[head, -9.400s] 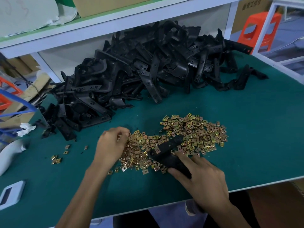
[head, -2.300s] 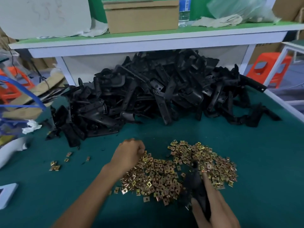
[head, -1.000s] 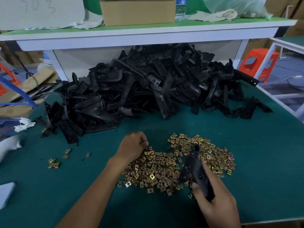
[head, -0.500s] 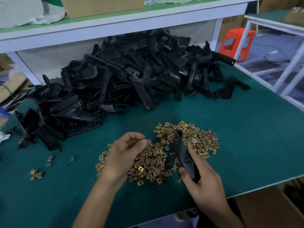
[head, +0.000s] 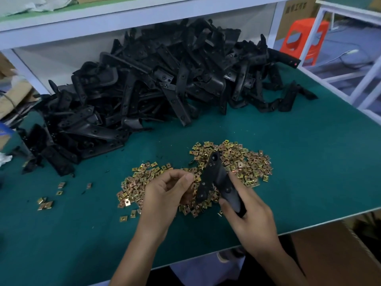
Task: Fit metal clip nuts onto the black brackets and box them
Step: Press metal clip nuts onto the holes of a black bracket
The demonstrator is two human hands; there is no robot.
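Note:
My right hand grips the near end of a black bracket, which points away from me above a spread of brass-coloured clip nuts on the green table. My left hand is raised just left of the bracket, fingers curled with thumb and fingertips close together beside its edge; whether they pinch a clip nut is hidden. A big pile of black brackets fills the back of the table.
A few stray clip nuts lie at the left. A white shelf overhangs the bracket pile. A brown cardboard box sits below the table's near right edge. An orange stool stands at the far right.
My left hand has lifted off the clip nut pile and come up beside the bracket. My right hand has raised and turned the bracket so it points away from me.

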